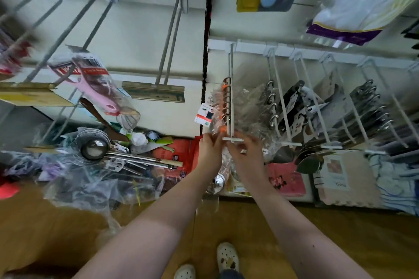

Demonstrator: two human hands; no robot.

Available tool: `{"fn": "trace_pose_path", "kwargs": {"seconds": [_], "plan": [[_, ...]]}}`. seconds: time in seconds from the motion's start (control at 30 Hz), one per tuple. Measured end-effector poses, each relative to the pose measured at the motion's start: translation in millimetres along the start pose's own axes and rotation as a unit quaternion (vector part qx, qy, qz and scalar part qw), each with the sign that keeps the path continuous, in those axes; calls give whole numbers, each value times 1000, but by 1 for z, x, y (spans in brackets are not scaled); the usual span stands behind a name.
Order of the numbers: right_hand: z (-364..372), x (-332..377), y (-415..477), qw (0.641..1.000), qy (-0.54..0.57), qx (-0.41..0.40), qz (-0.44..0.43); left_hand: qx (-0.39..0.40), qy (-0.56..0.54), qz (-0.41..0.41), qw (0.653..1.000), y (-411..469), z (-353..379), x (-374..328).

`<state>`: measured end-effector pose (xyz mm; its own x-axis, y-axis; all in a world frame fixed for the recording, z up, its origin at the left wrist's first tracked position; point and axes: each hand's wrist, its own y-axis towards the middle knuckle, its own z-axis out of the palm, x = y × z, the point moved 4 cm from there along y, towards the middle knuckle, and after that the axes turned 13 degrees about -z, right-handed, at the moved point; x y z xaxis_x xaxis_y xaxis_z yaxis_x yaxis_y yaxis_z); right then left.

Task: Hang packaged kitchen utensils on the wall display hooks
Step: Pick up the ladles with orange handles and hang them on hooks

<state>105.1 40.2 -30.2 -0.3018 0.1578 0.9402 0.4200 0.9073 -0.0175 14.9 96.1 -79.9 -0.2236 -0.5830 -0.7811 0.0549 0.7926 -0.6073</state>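
**Both hands up at the tip of the white hook**

Dead centre of the frame, the left hand (209,148) pinches a clear packet with orange bits (218,128), right at the tip of the white hook (231,63). The right hand (247,156) has its fingers curled just under the hook's end bar, but it's too blurry to tell what they grip. Ringed packets (224,99) hang further back on that hook. A steel ladle (94,148) sits in the pile at lower left.

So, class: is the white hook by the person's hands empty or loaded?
Loaded: packaged utensils hang along the white hook, nearly to its tip.
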Motion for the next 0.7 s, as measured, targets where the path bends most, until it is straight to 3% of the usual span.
{"fn": "trace_pose_path", "kwargs": {"seconds": [0.3,0.7], "plan": [[-1,-13,3,999,25,18,-7,-28,-46,-27,998,11,15,-15],[15,-1,-20,987,23,161,-16,-130,-45,-55,989,-29,-31,-4]]}}
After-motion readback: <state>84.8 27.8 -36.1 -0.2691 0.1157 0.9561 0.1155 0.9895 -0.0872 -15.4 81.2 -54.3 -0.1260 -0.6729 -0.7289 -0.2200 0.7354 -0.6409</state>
